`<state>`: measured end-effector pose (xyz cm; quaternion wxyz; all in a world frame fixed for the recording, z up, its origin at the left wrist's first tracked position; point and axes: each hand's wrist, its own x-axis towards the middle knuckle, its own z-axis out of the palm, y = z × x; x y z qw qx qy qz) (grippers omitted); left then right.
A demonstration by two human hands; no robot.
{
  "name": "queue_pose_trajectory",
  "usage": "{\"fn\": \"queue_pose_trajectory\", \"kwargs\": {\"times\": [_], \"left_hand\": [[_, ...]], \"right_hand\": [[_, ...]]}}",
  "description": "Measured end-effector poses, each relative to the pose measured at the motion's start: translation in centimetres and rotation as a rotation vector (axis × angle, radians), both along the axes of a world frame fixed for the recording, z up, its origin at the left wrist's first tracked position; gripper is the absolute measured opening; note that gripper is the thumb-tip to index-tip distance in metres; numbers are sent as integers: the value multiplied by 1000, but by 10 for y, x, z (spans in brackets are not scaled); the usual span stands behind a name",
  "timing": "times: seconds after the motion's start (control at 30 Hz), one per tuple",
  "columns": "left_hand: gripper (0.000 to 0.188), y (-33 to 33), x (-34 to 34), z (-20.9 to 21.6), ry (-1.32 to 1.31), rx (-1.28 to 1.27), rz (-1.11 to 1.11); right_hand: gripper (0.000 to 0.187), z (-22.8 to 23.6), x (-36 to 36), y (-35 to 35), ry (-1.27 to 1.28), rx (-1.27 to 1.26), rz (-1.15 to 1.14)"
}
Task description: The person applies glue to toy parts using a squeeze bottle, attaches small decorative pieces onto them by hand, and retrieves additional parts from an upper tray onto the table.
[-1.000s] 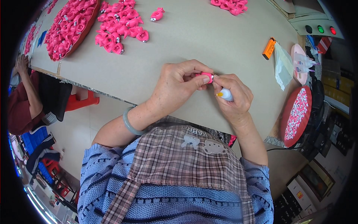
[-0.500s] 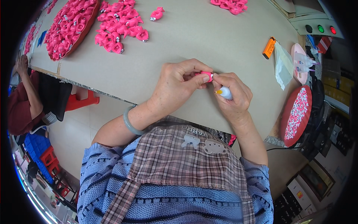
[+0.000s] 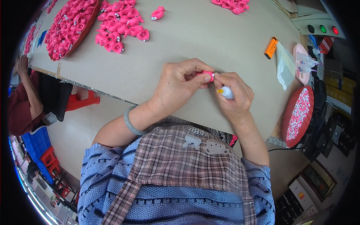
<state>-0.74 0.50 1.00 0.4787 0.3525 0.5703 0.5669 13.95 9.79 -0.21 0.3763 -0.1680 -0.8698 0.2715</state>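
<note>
The grey table [image 3: 180, 33] carries loose pink figures [image 3: 122, 23], a heaped red tray [image 3: 84, 38] and an orange case [image 3: 270, 48].

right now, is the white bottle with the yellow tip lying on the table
No, the white bottle is gripped in the right hand.

Piece [image 3: 206, 74] in my left hand [image 3: 174, 84]: hot pink, white at one end. Bottle [image 3: 228, 93] in my right hand [image 3: 239, 95]: white, yellow-orange tip. Bench [image 3: 187, 37]: plain beige-grey. My apron [image 3: 176, 161]: brown, pink and cream plaid. My sweater [image 3: 161, 210]: light blue, dark bands. My bangle [image 3: 129, 122]: pale grey-green. Grouped figures [image 3: 122, 25]: hot pink, touches of white. Oval dish [image 3: 302, 129]: red; its small parts [image 3: 298, 112], pink and white.
</note>
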Motion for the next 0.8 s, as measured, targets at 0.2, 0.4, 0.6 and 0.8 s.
{"fn": "queue_pose_trajectory", "kwargs": {"times": [0.2, 0.4, 0.6, 0.8], "left_hand": [[16, -1, 1, 0, -14, 9, 1], [17, -1, -6, 0, -138, 31, 4], [24, -2, -22, 4, -488, 23, -55], [29, -2, -35, -5, -910, 78, -75]], "right_hand": [[20, 1, 1, -1, 9, 1, -8], [24, 5, -4, 0, 51, -50, 4], [25, 12, 3, 2, 125, -422, -83], [22, 10, 0, 6, 102, -450, -69]]}}
